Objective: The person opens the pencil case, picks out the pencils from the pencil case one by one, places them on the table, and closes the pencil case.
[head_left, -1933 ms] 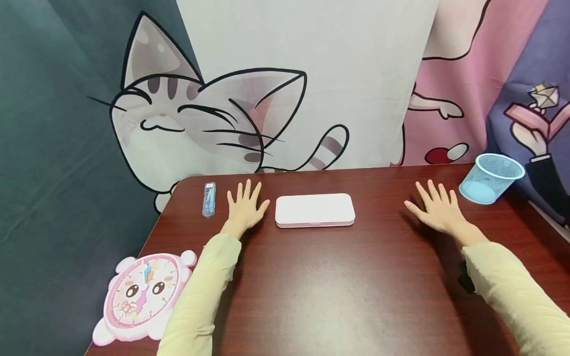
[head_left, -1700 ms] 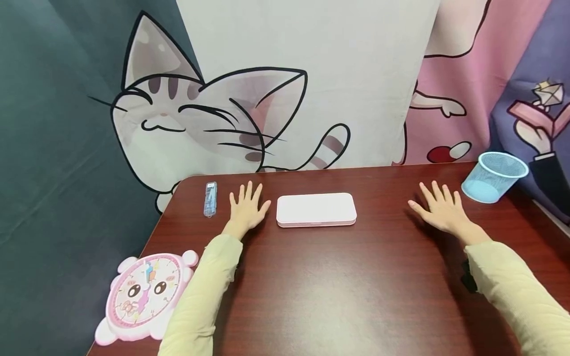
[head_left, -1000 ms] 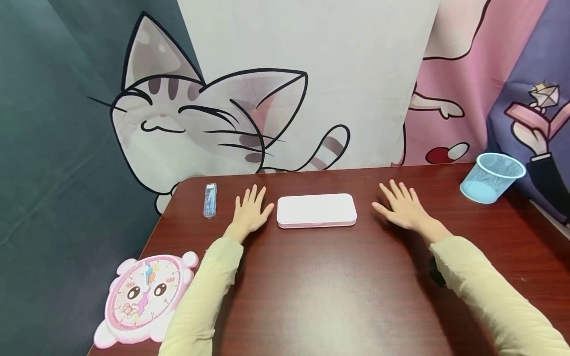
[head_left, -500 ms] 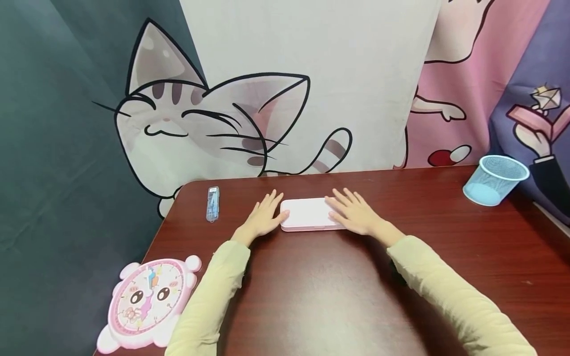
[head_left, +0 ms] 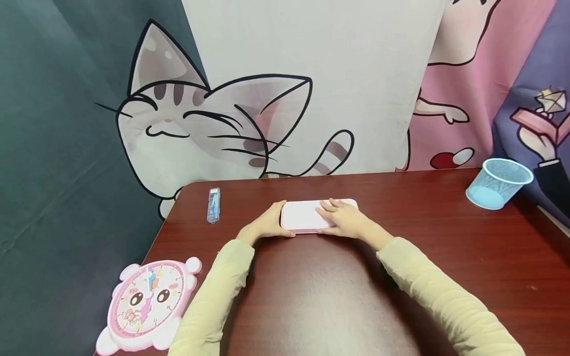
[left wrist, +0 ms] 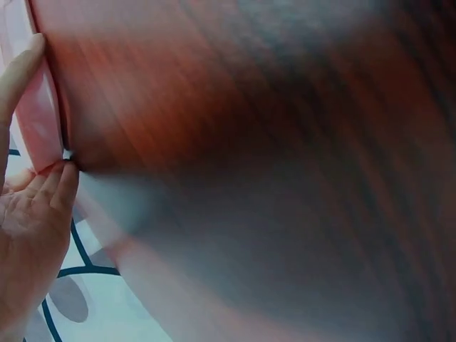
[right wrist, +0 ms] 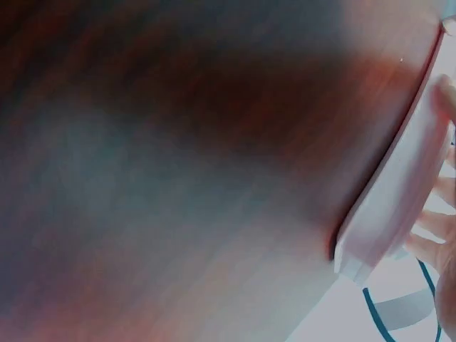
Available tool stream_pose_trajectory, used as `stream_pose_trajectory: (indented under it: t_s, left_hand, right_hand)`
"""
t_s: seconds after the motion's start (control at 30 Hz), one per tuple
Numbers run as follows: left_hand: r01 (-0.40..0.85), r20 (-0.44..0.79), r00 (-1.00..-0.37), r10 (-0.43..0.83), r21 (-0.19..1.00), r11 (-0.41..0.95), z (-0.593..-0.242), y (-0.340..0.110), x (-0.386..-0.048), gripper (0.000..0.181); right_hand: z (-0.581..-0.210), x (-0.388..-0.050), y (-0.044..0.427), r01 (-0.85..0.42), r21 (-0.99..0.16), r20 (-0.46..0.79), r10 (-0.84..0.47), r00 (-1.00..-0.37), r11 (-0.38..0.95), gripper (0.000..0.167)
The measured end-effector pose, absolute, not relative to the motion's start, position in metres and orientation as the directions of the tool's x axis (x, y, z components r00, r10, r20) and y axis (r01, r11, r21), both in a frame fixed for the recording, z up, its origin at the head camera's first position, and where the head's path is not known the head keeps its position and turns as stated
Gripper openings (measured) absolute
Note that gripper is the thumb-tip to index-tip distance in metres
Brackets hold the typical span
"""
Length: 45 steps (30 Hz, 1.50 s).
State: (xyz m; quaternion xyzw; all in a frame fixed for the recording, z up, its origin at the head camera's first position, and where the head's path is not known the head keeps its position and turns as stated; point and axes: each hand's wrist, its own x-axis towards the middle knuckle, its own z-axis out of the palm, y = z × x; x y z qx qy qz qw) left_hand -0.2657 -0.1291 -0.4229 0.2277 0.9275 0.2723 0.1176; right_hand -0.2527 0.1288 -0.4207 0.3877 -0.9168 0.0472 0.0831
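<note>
A flat white pencil case (head_left: 303,213) with a pink lower edge lies closed on the brown table. My left hand (head_left: 267,222) grips its left end, the thumb along the front side and the fingers round the end. In the left wrist view, the thumb and fingers meet the pink side of the case (left wrist: 39,121). My right hand (head_left: 349,220) has its fingers on top of the lid, right of the middle, and its thumb at the front edge. The right wrist view shows the thumb against the front side of the case (right wrist: 399,185).
A small clear-blue slim container (head_left: 213,205) lies at the back left of the table (head_left: 320,301). Nearer, at the left edge, is a pink cartoon-faced clock (head_left: 149,301). A light-blue mesh cup (head_left: 498,183) stands at the back right. Printed curtains hang behind.
My right hand has swung left from near the mesh cup onto the pencil case. My left hand has shifted right and now grips its left end. The case has barely moved.
</note>
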Motion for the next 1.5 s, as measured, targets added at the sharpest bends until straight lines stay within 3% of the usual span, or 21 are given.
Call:
stream_pose_trajectory:
  t_s: [0.13, 0.27, 0.37, 0.5, 0.57, 0.73, 0.93, 1.0, 1.1, 1.17, 1.2, 1.27, 1.33, 1.5]
  left_hand:
    - [0.368, -0.092, -0.865, 0.493, 0.551, 0.749, -0.425, -0.13, -0.265, 0.1]
    - [0.375, -0.085, -0.864, 0.496, 0.548, 0.748, -0.426, -0.13, -0.265, 0.099]
    - [0.366, -0.086, -0.868, 0.489, 0.553, 0.748, -0.427, -0.13, -0.266, 0.1]
    - [0.355, -0.093, -0.871, 0.482, 0.559, 0.749, -0.428, -0.131, -0.266, 0.1]
    - [0.358, -0.089, -0.871, 0.484, 0.559, 0.748, -0.428, -0.13, -0.266, 0.099]
    - [0.38, -0.071, -0.867, 0.493, 0.545, 0.747, -0.427, -0.129, -0.266, 0.098]
    - [0.375, -0.091, -0.864, 0.495, 0.539, 0.754, -0.426, -0.129, -0.267, 0.1]
    - [0.356, -0.101, -0.869, 0.484, 0.552, 0.754, -0.426, -0.13, -0.267, 0.101]
    - [0.333, -0.103, -0.875, 0.472, 0.581, 0.743, -0.424, -0.129, -0.268, 0.102]
    - [0.316, -0.108, -0.876, 0.47, 0.608, 0.729, -0.424, -0.129, -0.268, 0.102]
    - [0.309, -0.113, -0.875, 0.471, 0.619, 0.723, -0.424, -0.129, -0.268, 0.102]
    - [0.287, -0.131, -0.872, 0.471, 0.643, 0.71, -0.423, -0.13, -0.267, 0.104]
    - [0.254, -0.159, -0.874, 0.46, 0.657, 0.71, -0.421, -0.131, -0.266, 0.105]
    - [0.176, -0.174, -0.891, 0.419, 0.718, 0.673, -0.415, -0.136, -0.263, 0.1]
  right_hand:
    - [-0.419, -0.252, 0.125, -0.759, 0.107, 0.207, -0.761, -0.615, 0.643, 0.055]
    - [-0.425, -0.255, 0.124, -0.779, 0.276, 0.286, -0.822, -0.493, 0.563, 0.052]
    - [-0.431, -0.259, 0.123, -0.751, 0.425, 0.349, -0.857, -0.38, 0.506, 0.05]
    - [-0.435, -0.26, 0.12, -0.682, 0.584, 0.349, -0.895, -0.278, 0.44, 0.046]
    - [-0.435, -0.258, 0.119, -0.663, 0.624, 0.326, -0.909, -0.261, 0.414, 0.045]
    - [-0.433, -0.252, 0.118, -0.656, 0.639, 0.28, -0.916, -0.288, 0.402, 0.043]
    - [-0.433, -0.257, 0.12, -0.66, 0.627, 0.342, -0.908, -0.243, 0.414, 0.04]
    - [-0.43, -0.258, 0.123, -0.739, 0.502, 0.359, -0.886, -0.296, 0.45, 0.042]
    - [-0.419, -0.26, 0.138, -0.825, 0.116, 0.288, -0.813, -0.506, 0.554, 0.059]
    - [-0.411, -0.261, 0.152, -0.746, -0.186, 0.177, -0.725, -0.666, 0.639, 0.074]
    - [-0.408, -0.261, 0.161, -0.685, -0.275, 0.122, -0.683, -0.721, 0.674, 0.08]
    - [-0.403, -0.262, 0.176, -0.583, -0.398, 0.061, -0.614, -0.787, 0.708, 0.083]
    - [-0.4, -0.264, 0.188, -0.521, -0.487, 0.059, -0.569, -0.82, 0.701, 0.076]
    - [-0.393, -0.272, 0.198, -0.383, -0.659, 0.181, -0.357, -0.916, 0.647, 0.048]
